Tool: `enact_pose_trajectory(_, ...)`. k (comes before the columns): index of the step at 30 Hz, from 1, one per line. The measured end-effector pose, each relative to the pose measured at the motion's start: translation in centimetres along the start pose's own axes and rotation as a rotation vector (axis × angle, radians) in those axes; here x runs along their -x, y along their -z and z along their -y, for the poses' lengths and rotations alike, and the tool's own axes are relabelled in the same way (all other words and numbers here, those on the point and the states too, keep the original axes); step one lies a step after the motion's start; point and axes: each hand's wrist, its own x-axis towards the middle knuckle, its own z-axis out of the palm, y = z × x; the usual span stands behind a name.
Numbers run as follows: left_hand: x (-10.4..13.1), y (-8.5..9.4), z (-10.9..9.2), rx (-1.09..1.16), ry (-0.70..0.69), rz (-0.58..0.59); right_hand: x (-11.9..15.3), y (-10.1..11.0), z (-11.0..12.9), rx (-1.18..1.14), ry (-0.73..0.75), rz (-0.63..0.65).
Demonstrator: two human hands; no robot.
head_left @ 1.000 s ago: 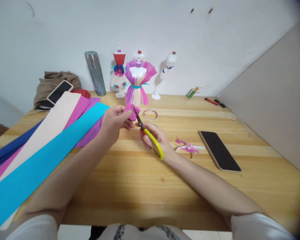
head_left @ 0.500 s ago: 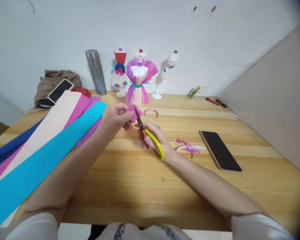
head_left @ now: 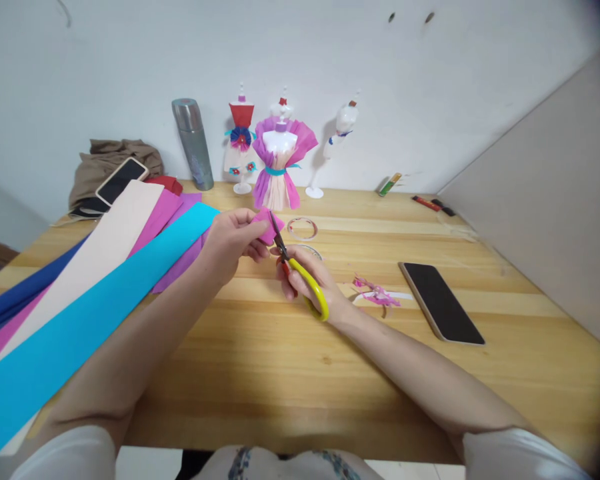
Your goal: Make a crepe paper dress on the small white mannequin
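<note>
A small piece of pink crepe paper (head_left: 265,217) is pinched between the thumb and fingers of my left hand (head_left: 235,237). My right hand (head_left: 316,270) grips scissors (head_left: 311,283) with yellow and red handles, their dark blades lying against the pink paper's right part. Whether the blades are fully closed is hard to make out. Long strips of crepe paper lie under and beside my left forearm: a turquoise strip (head_left: 105,307), a cream strip (head_left: 130,207) and pink, purple and blue ones. Pink paper scraps (head_left: 377,295) lie to the right of my right hand.
Several small dress-form stands are by the wall, including one in a pink and purple dress (head_left: 279,177). A thermos (head_left: 193,145), a phone (head_left: 443,303) on the right, another phone (head_left: 123,181) on brown cloth (head_left: 107,157), tape rolls (head_left: 303,229) and a glue stick (head_left: 390,185) surround the hands.
My left hand and the pink paper have shifted very slightly right. The scissors stay at the paper, almost unmoved.
</note>
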Motion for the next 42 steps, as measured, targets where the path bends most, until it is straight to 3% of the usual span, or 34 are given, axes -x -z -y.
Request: enact_pose_trajectory(42,0.0,-0.6,1.2,0.109,0.008,0.054,-0.2,-0.5,0.5,-0.066,0.061,-0.098)
